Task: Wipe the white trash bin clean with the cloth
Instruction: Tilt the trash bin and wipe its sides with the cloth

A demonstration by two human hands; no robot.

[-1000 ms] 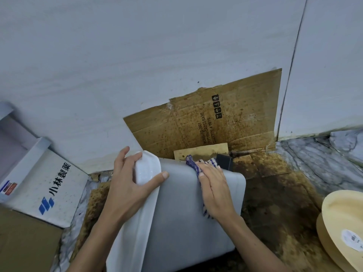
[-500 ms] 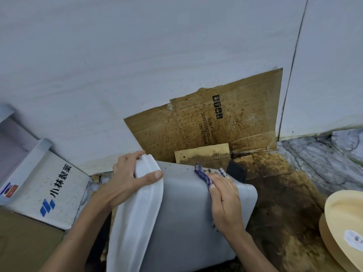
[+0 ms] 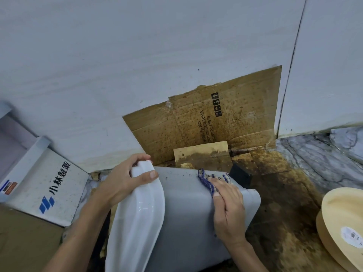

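Observation:
The white trash bin (image 3: 188, 218) lies tipped on its side on the floor, its rim toward the left and its base toward the right. My left hand (image 3: 121, 183) grips the rim (image 3: 141, 216) near its top, thumb on the outside. My right hand (image 3: 227, 205) presses a blue-and-white checked cloth (image 3: 208, 179) flat against the bin's upper side near the base. Most of the cloth is hidden under the hand. Dark specks dot the bin's top edge.
Stained brown cardboard (image 3: 206, 122) leans on the white wall behind the bin. The floor (image 3: 279, 193) to the right is dirty brown. A white box with blue print (image 3: 47, 185) lies at left. A tan spool (image 3: 345, 222) sits at the right edge.
My right hand has slid the cloth along the bin's side toward its base. My left hand has shifted from lying flat over the rim to gripping it, and the bin has turned a little.

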